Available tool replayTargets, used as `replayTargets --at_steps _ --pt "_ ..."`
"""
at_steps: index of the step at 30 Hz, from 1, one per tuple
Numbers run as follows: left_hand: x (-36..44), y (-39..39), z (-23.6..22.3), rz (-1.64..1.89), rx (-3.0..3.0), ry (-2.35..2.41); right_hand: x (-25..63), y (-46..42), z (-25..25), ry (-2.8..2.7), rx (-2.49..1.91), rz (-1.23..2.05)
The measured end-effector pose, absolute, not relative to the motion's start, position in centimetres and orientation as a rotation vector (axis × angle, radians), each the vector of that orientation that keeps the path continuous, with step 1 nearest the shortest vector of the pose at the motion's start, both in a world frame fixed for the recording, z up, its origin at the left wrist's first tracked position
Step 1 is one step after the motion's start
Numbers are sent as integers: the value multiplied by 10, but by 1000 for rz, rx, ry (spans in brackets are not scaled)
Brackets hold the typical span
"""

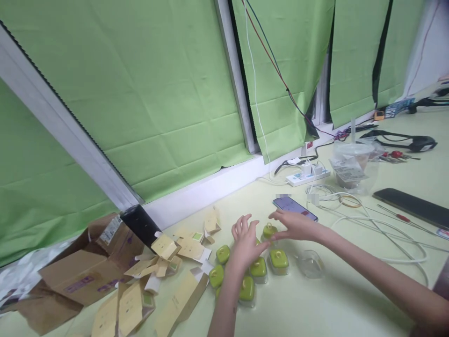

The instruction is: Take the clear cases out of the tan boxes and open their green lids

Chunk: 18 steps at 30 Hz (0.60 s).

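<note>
We've got opened cartons (184, 299) left, green-lidded jars (258, 267) grouped, clear container (311, 265) at right unlidded; left hand (244, 241) spread, right hand (291, 225) by far jar (269, 229), grip unclear.

Green-lidded clear containers (279, 261), upright in a loose cluster

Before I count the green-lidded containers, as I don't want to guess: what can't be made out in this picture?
Head view: some green-lidded containers, partly hidden by the left hand and forearm; exact number uncertain.
Head view: text on the phone, too small and blurred.
Head view: inside of the cardboard box, mostly hidden by its own cardboard.
</note>
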<state>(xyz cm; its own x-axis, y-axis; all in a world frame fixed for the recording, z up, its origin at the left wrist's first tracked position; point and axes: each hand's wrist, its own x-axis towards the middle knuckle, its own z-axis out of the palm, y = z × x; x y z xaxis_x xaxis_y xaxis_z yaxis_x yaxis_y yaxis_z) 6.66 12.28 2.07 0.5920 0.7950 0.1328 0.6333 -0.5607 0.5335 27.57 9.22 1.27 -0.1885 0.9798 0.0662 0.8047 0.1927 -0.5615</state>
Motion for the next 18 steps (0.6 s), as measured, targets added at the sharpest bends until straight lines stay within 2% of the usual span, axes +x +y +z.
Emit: replayTargets --at_steps 7,12,18 --pt "107 161 8 341 2353 952 260 117 -20 -1798 -1443 663" --pt "112 179 6 371 2370 953 282 105 -10 -1467 -1364 683" --pt "103 193 14 467 2405 1055 311 69 -6 -1200 -1342 979"
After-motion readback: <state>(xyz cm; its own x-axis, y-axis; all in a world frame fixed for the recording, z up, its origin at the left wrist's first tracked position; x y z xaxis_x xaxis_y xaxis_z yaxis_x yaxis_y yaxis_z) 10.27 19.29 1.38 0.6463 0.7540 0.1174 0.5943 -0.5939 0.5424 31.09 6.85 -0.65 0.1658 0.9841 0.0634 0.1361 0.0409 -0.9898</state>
